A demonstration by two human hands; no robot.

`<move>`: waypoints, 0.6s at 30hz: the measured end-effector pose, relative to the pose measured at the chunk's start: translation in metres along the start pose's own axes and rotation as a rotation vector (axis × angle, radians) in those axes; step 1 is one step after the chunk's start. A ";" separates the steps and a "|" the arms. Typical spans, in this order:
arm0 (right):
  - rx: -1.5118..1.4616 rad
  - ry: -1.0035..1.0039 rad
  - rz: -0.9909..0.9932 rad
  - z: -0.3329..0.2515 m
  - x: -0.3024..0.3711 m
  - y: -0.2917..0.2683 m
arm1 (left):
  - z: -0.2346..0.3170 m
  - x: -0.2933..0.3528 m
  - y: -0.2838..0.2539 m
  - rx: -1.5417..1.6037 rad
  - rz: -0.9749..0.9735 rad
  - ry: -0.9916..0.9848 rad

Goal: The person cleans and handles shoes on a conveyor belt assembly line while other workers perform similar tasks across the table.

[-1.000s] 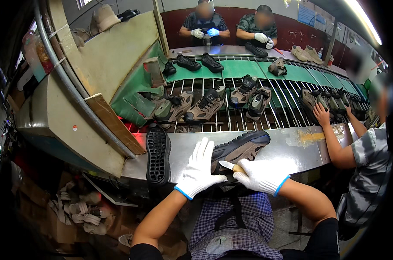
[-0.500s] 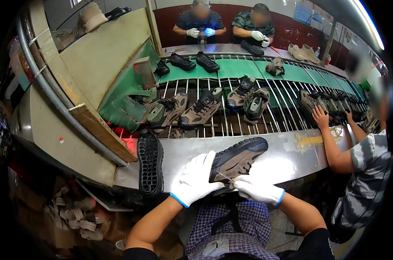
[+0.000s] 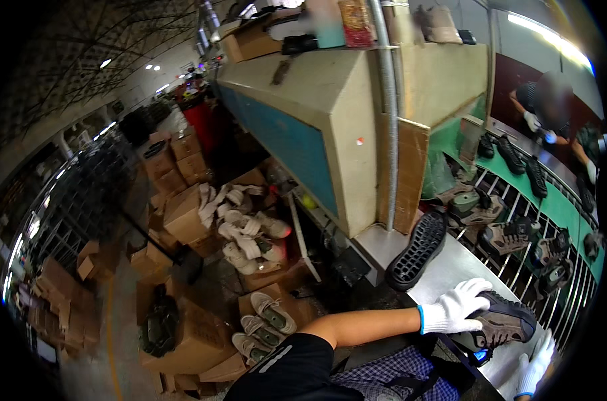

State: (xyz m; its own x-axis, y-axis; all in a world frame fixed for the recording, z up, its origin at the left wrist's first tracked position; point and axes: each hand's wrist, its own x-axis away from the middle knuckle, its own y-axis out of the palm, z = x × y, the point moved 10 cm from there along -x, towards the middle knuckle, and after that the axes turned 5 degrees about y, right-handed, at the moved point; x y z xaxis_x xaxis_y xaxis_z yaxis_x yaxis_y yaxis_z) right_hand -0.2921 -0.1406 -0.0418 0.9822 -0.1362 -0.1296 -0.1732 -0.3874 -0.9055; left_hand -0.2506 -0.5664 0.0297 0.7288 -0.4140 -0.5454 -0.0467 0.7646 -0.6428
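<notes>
A brown and black hiking shoe (image 3: 507, 322) lies on its side on the steel ledge, its dark sole edge facing away from me. My left hand (image 3: 456, 309), in a white glove with a blue cuff, grips its left end, fingers over the sole edge and thumb on the near side. Apart from the shoe, just beyond its right end, my gloved right hand (image 3: 536, 364) has its fingers stretched out and nothing visible in them. A loose black outsole (image 3: 418, 250) with a deep grid inside lies farther left on the ledge. Something small glows blue below the shoe.
Several similar shoes (image 3: 507, 235) rest on the metal-bar conveyor (image 3: 517, 267) behind the ledge; black outsoles (image 3: 511, 155) lie on its green strip. A beige machine housing (image 3: 343, 113) stands left. Cartons (image 3: 183, 327) with pale shoes crowd the floor. Two people sit across.
My view has swung left, bringing the floor and cartons in. My right hand has left the shoe's opening, where it held a thin tool, and moved right. My left hand stays on the shoe.
</notes>
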 end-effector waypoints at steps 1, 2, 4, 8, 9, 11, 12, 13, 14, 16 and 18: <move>0.053 -0.224 0.051 -0.050 -0.003 -0.011 | -0.012 0.014 -0.004 0.026 0.101 -0.103; 0.090 -0.462 0.103 -0.101 -0.006 -0.010 | -0.029 0.038 -0.009 0.035 0.209 -0.211; 0.023 -0.698 0.109 -0.176 0.005 -0.002 | -0.045 0.067 -0.014 -0.046 0.289 -0.337; 0.068 -0.619 0.031 -0.185 0.005 -0.001 | -0.078 0.064 0.011 0.087 0.219 -0.398; 0.136 -0.674 0.055 -0.202 0.016 -0.016 | -0.081 0.059 0.012 0.054 0.188 -0.291; 0.147 -0.715 0.073 -0.237 0.022 -0.043 | -0.103 0.070 0.006 -0.048 0.183 -0.292; 0.178 -0.722 0.031 -0.257 0.013 -0.057 | -0.116 0.084 -0.004 -0.101 0.211 -0.388; 0.208 -0.878 0.215 -0.259 0.015 -0.077 | -0.126 0.090 -0.009 -0.129 0.242 -0.461; 0.294 -0.844 0.356 -0.241 0.001 -0.090 | -0.088 0.074 -0.032 -0.243 0.343 -0.395; 0.280 -0.601 0.429 -0.197 -0.039 -0.112 | -0.089 0.069 -0.036 -0.250 0.338 -0.257; 0.266 -0.198 0.486 -0.147 -0.065 -0.146 | -0.072 0.051 -0.029 -0.376 0.240 -0.143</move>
State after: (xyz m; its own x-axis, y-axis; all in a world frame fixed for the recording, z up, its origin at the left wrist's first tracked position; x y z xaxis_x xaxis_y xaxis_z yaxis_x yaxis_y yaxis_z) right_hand -0.3419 -0.2096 0.1581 0.7938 -0.0582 -0.6054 -0.6082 -0.0779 -0.7899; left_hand -0.2615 -0.6455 -0.0179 0.7524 -0.1550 -0.6402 -0.4506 0.5878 -0.6719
